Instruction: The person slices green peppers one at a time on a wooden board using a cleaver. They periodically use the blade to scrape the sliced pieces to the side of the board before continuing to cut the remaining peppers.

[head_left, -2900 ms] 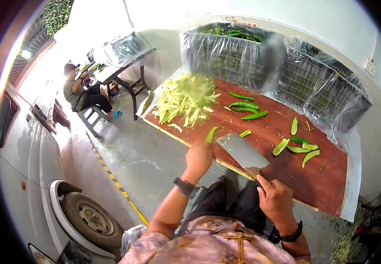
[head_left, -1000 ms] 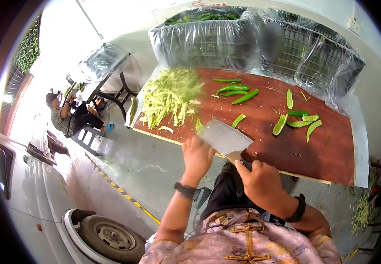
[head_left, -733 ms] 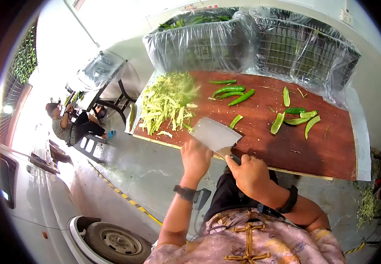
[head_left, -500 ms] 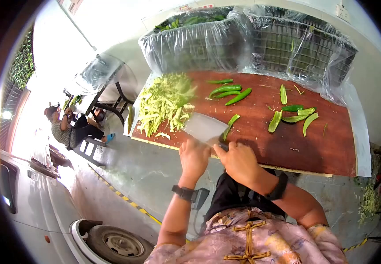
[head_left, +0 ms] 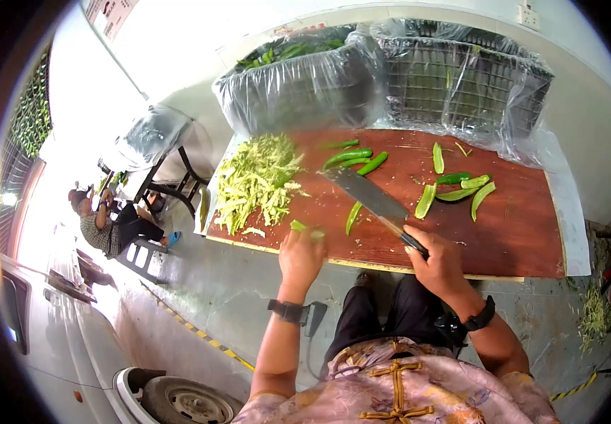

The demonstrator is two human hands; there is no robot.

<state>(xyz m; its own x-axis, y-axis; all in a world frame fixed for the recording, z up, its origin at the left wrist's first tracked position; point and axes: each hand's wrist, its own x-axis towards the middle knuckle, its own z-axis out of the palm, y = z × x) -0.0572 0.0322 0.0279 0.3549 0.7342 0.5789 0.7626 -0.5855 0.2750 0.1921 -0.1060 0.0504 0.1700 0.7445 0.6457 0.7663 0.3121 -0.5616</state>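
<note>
My right hand [head_left: 438,265] is wrapped round the black handle of a cleaver [head_left: 370,196]. Its broad blade points up and left over the reddish-brown board [head_left: 362,240]. At the board's front edge, my left hand [head_left: 301,260] is closed on a pale green pepper piece [head_left: 297,225]; its fingertips are slightly blurred. Beyond that hand lies a heap of shredded green pepper [head_left: 259,184]. A cut pepper strip [head_left: 353,218] rests below the blade. Several whole green peppers [head_left: 348,157] lie past the blade tip, and split pepper halves [head_left: 425,201] are on the right.
Two plastic-lined crates [head_left: 298,85] stand along the back of the board, the left one with green peppers. A seated person [head_left: 111,222] is at the far left, near a plastic-covered table [head_left: 151,131]. A white vehicle [head_left: 65,339] is parked at lower left.
The cleaver has swung away from the shredded heap to the right, its blade now angled up-left. My hands have moved apart, and a pepper piece now shows at my left fingertips.
</note>
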